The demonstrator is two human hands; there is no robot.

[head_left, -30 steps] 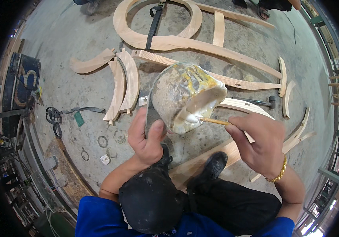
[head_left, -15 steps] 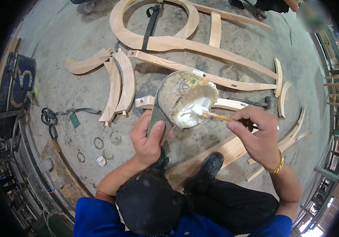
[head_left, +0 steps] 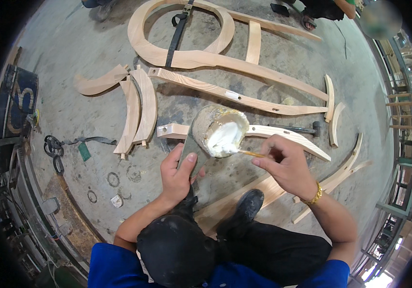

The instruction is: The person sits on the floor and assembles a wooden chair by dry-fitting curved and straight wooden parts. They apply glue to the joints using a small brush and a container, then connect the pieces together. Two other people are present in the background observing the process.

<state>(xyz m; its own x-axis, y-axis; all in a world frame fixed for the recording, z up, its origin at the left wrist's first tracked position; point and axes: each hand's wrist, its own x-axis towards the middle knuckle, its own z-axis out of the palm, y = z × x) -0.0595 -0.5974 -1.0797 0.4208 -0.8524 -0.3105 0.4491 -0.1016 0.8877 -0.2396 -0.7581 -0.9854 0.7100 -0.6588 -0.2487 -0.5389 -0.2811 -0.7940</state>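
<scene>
My left hand (head_left: 176, 175) is closed round a flat dark strip (head_left: 189, 150) fixed to the side of a crusted pot (head_left: 206, 124). The pot tilts so that its mouth faces right, and thick white glue (head_left: 225, 137) coats the inside. Between the fingertips of my right hand (head_left: 290, 165) is a thin wooden stick (head_left: 250, 153), its far end in the glue at the pot's lower lip. Behind the pot lies a curved wooden piece (head_left: 290, 136), partly hidden by it. Farther off is a long curved rail (head_left: 191, 86) with slots and a white patch.
A round wooden frame (head_left: 138, 41) with a black strap (head_left: 179, 36) lies at the back. Curved pieces (head_left: 149, 108) rest at left, a hammer (head_left: 316, 127) at right. Boards (head_left: 230, 197) lie by my shoe (head_left: 250, 204). Another person (head_left: 328, 9) is at the far right.
The pot has swung lower and its mouth shows smaller. My right hand has moved left and down with the stick, whose tip has shifted to the pot's lower lip.
</scene>
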